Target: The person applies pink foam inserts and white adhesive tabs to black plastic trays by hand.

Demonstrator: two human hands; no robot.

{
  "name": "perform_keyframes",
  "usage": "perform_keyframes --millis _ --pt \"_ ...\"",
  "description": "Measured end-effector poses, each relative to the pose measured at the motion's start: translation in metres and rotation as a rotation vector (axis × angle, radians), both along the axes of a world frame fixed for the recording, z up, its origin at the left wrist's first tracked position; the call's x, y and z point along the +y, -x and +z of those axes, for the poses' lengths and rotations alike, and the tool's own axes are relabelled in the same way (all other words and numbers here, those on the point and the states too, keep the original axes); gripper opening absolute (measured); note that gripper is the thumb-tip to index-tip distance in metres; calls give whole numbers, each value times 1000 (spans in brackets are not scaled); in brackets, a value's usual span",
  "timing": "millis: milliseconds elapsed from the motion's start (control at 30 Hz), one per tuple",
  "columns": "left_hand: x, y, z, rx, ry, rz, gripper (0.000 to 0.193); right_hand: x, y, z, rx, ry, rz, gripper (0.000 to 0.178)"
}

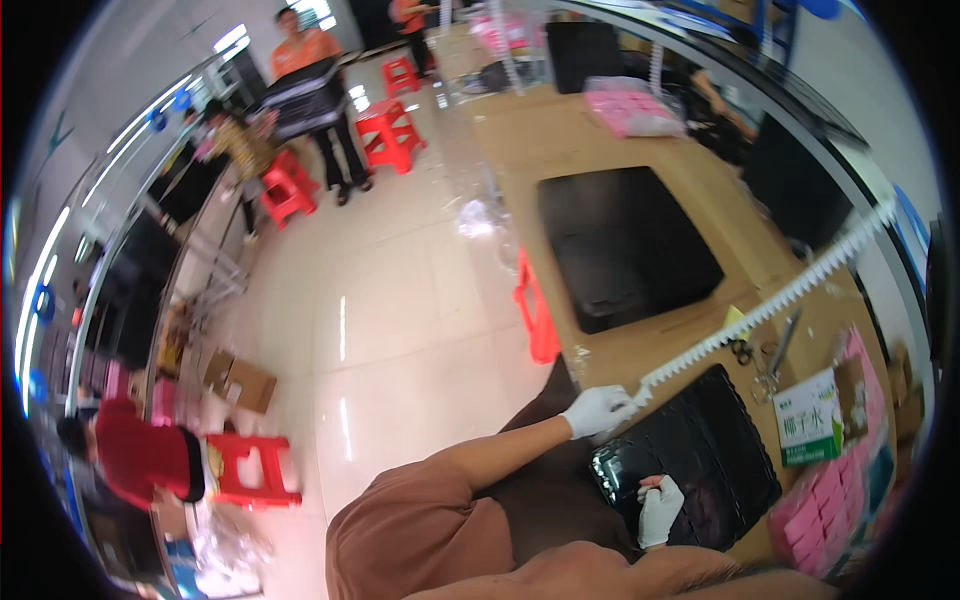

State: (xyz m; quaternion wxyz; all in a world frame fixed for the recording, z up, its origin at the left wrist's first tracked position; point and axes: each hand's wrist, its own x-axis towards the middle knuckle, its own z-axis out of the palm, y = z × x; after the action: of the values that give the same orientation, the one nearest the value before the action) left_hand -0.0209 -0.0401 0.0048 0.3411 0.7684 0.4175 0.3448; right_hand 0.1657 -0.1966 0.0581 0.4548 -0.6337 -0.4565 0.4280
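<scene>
My left hand, in a white glove, is closed round the near end of a white coiled hose. The hose stretches up to the right, toward the table frame. Below it, a black ribbed plastic shell lies at the near table edge, glossy at its left corner. My right hand, gloved with bare fingertips showing, is over the shell's near part with its fingers curled in. Whatever it may hold is too small to make out. Farther up the table lies another black case shell, flat and apart from both hands.
Scissors, a white-and-green carton and pink packs lie at the table's right. Another pink bundle sits farther back. Red stools stand on the floor. A person in orange carries a black case.
</scene>
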Motion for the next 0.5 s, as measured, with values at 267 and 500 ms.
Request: perform_keyframes --millis 267,500 --pt "-1 1 -8 -16 -15 -46 24 16 33 -14 -160 -92 379 21" --pt "8 3 -24 -49 -78 -73 23 18 56 -13 -271 -140 412 19"
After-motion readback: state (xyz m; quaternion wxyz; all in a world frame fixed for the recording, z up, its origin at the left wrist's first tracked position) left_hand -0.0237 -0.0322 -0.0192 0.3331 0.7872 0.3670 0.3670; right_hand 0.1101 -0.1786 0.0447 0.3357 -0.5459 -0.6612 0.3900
